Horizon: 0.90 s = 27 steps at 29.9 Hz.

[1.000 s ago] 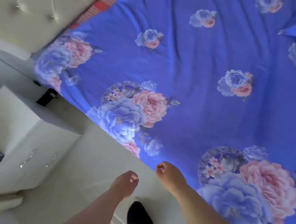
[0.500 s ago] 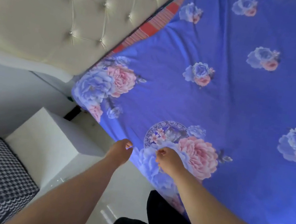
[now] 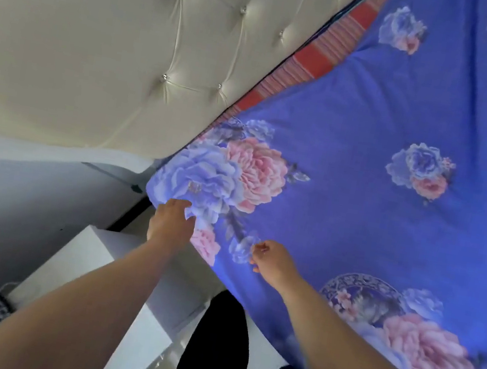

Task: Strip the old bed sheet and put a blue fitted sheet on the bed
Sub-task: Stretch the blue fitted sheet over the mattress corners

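Both hands have travelled along the side edge of the bed to its head corner. The left hand now lies on the blue floral sheet right at that corner beside the tufted headboard; whether its grip has closed on cloth I cannot tell. The right hand, fingers curled together, pinches the sheet's edge nearby. The sheet covers the bed; a striped layer shows at the head edge. Lifting the corner looks imminent

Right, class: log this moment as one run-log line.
stage: stripping | left hand: grips floral sheet corner by headboard | right hand: curled at sheet edge, grip unclear | striped layer: exposed
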Each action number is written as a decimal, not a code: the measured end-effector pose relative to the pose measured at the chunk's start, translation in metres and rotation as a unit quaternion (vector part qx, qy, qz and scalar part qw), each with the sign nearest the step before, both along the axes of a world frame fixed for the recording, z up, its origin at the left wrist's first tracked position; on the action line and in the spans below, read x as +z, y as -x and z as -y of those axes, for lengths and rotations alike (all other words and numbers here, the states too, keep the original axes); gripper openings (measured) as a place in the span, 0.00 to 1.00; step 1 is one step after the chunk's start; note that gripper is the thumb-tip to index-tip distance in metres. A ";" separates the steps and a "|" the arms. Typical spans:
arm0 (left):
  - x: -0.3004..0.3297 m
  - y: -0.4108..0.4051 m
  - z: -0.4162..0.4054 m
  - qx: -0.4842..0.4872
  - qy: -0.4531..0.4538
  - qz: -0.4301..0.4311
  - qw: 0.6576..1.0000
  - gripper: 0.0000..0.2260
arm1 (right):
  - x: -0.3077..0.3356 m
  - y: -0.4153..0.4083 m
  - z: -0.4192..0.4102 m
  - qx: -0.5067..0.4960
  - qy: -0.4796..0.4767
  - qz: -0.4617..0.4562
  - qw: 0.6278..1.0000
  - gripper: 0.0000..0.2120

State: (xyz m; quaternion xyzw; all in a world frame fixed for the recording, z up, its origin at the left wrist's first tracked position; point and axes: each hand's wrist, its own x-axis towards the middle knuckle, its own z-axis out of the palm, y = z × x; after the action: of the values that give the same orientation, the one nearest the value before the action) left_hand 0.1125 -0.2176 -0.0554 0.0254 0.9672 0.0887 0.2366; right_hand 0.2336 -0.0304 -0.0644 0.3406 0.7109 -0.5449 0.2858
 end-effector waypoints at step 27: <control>-0.139 0.189 -0.067 -0.166 0.050 -0.031 0.984 0.20 | -0.143 0.177 0.032 -0.110 -0.008 -0.034 0.993 0.08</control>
State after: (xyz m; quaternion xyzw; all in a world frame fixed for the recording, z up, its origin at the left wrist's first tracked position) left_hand -0.0763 -0.1511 -0.1949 0.1762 0.9596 -0.0014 0.2194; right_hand 0.0570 -0.0620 -0.2070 0.4000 0.6828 -0.5787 0.1973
